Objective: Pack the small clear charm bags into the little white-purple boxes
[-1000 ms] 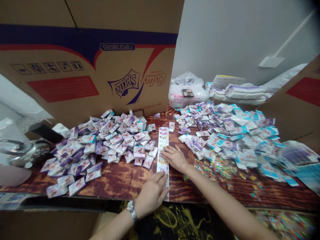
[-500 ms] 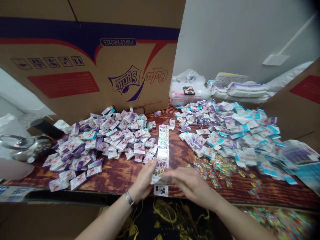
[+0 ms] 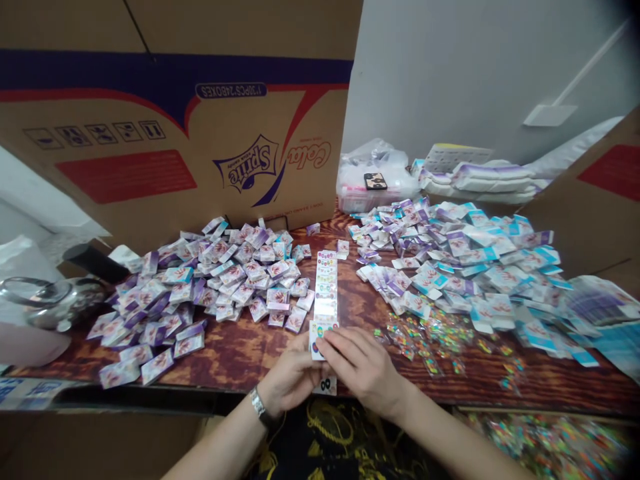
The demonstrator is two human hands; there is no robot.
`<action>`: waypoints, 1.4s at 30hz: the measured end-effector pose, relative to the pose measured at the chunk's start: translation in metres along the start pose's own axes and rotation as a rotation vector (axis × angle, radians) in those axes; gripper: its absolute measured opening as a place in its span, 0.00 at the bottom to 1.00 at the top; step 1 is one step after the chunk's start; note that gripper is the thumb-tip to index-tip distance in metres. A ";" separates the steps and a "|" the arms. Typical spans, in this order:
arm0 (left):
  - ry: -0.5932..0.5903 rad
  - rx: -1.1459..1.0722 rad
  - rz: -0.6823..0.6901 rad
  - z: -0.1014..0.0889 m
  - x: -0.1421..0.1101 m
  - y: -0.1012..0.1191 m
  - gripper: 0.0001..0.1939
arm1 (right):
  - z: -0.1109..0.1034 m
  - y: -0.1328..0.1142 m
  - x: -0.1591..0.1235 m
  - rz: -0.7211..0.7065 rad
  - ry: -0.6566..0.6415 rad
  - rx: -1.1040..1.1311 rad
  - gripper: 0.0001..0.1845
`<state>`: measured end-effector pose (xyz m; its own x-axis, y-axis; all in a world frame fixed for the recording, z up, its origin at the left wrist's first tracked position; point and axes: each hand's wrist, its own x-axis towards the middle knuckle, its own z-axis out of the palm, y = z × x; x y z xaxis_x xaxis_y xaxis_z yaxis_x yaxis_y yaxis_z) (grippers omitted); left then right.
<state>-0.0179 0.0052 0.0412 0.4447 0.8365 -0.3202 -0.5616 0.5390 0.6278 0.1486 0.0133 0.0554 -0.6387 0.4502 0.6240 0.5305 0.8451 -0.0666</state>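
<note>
A long paper strip of colourful printed stickers (image 3: 326,287) lies upright on the wooden table top (image 3: 235,360), between two heaps of small white-and-purple packets. My left hand (image 3: 291,375), with a wristwatch (image 3: 259,405) on its wrist, and my right hand (image 3: 363,362) meet at the strip's near end. Both hold a folded section (image 3: 317,339) of it between their fingers. A small printed piece (image 3: 327,386) shows below my hands at the table's front edge. The left heap (image 3: 200,293) is nearest my left hand, and the right heap (image 3: 450,267) lies beyond my right hand.
A large printed cardboard box flap (image 3: 175,133) stands behind the table. Loose shiny stickers (image 3: 425,331) lie by the right heap. A metal pot (image 3: 55,300) sits at the left, a plastic bag (image 3: 373,177) at the back, and colourful scraps (image 3: 545,443) lie below the table.
My hands have moved from lying flat on the strip to meeting at its near end. That end is now folded and gathered between them, and the strip looks shorter.
</note>
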 end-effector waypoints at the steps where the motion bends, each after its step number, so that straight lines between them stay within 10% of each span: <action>1: -0.061 -0.031 -0.012 0.001 -0.001 0.002 0.21 | 0.002 -0.002 -0.002 -0.009 -0.018 -0.042 0.17; 4: -0.133 -0.091 -0.030 0.003 -0.004 0.007 0.20 | 0.006 -0.003 -0.006 -0.039 -0.030 -0.079 0.17; 7: 0.042 -0.040 0.034 0.004 -0.002 0.008 0.12 | 0.007 -0.001 -0.005 0.021 -0.055 0.042 0.15; 17: 0.068 0.441 0.231 -0.003 -0.001 -0.002 0.18 | 0.001 0.016 0.004 0.649 -0.185 0.528 0.12; 25: 0.170 0.985 0.364 -0.014 0.013 -0.024 0.18 | 0.016 0.006 -0.019 0.488 -0.193 0.333 0.11; 35: 0.132 1.058 0.344 -0.012 0.016 -0.029 0.12 | -0.002 0.160 -0.064 1.029 0.070 0.060 0.09; 42: 0.090 1.031 0.308 -0.013 0.015 -0.032 0.12 | 0.047 0.142 -0.033 0.979 -0.099 0.298 0.13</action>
<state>-0.0021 0.0016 0.0075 0.3083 0.9486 -0.0711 0.2366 -0.0041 0.9716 0.2191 0.1318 -0.0111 -0.0507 0.9906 0.1267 0.6922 0.1263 -0.7106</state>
